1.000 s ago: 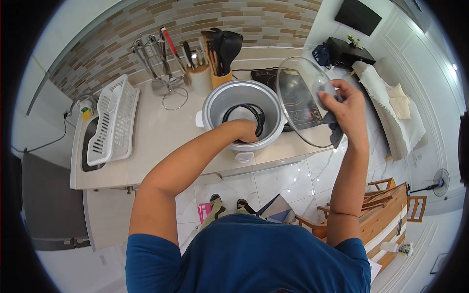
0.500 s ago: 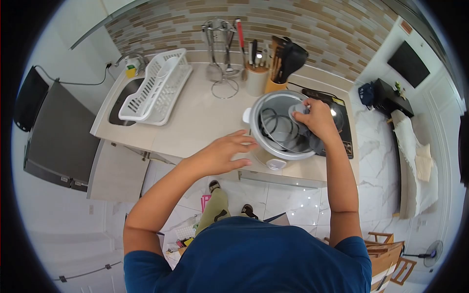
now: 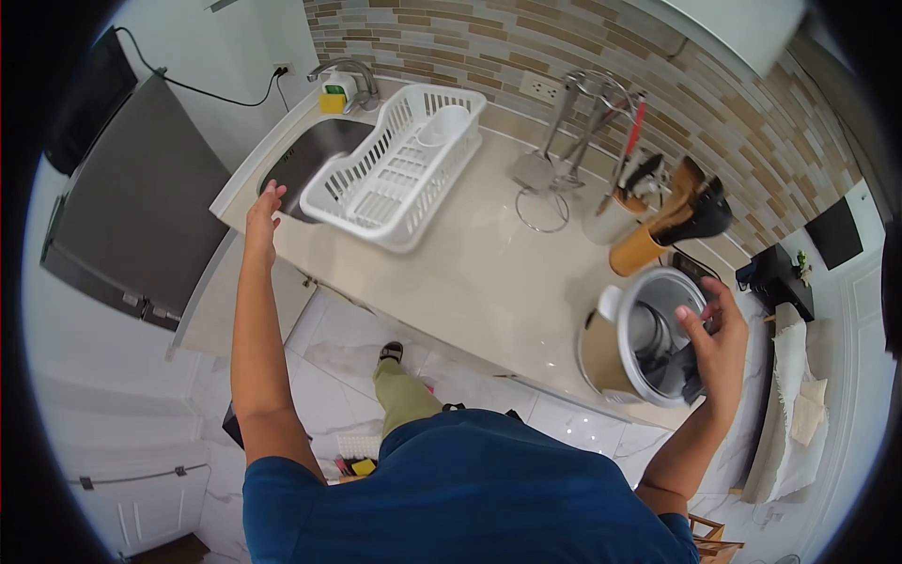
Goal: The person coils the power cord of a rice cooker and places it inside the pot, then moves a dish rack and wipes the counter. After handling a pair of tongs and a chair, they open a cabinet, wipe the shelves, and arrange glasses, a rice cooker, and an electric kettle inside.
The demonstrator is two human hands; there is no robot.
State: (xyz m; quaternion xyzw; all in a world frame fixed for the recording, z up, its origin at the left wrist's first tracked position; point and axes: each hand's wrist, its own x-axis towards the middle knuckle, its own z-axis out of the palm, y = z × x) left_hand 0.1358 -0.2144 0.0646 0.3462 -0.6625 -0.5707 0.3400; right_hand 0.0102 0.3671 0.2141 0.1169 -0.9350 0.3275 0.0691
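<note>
At the sink's front edge, my left hand (image 3: 266, 218) is raised with its fingers apart and nothing in it. My right hand (image 3: 716, 340) is over the right rim of a rice cooker (image 3: 601, 352), its thumb and fingers spread and nothing visible between them. The cooker has a grey rim and a white side handle, and it stands uncovered at the counter's right end. Inside it lie dark, shiny things that I cannot make out clearly. A dark grey cloth-like piece (image 3: 692, 374) shows under my right hand.
A white dish rack (image 3: 413, 221) stands beside the steel sink (image 3: 315, 155), with a faucet (image 3: 349, 70) behind. Hanging metal utensils (image 3: 583, 122), a white utensil holder (image 3: 606, 221) and an orange-yellow holder (image 3: 634, 252) stand along the back. A grey refrigerator (image 3: 141, 207) is at left.
My left hand has moved from beside the cooker to the sink. My right hand has let go of a greyish piece over the cooker and spread its fingers. The view has turned left.
</note>
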